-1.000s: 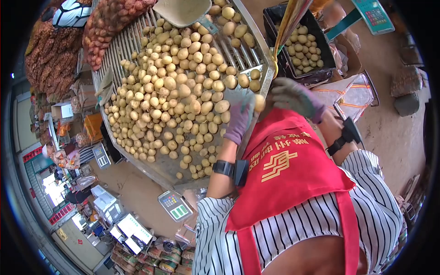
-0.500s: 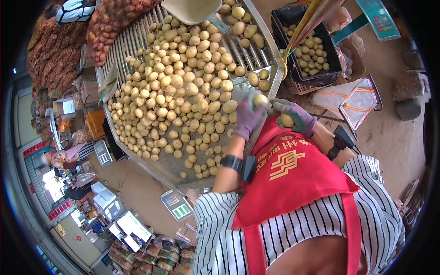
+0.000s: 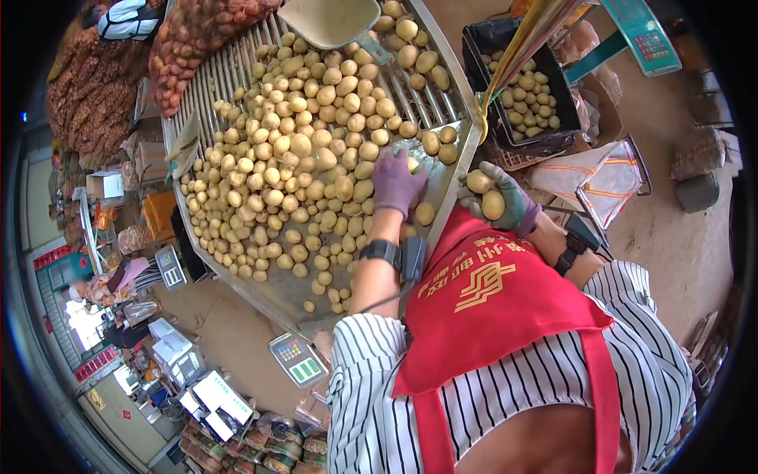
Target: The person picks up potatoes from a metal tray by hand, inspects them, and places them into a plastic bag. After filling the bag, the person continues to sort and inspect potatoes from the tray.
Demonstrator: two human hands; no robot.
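A slatted metal sorting table (image 3: 454, 170) carries a wide spread of yellow potatoes (image 3: 300, 158). My left hand (image 3: 395, 182), in a purple glove, lies palm down on the potatoes near the table's right edge, fingers around one. Just off that edge, my right hand (image 3: 505, 201), in a grey-green glove, is closed on two potatoes (image 3: 485, 193) in front of my red apron.
A black crate (image 3: 553, 138) partly filled with potatoes stands beyond the table's right edge. Red net sacks (image 3: 189, 39) of potatoes lie at the table's far left. A scoop (image 3: 324, 20) rests at the top. Scales (image 3: 296, 359) sit on the floor below.
My left hand has dropped from the air onto the potatoes on the table. My right hand, empty a second ago, now holds two potatoes and has come closer to my apron.
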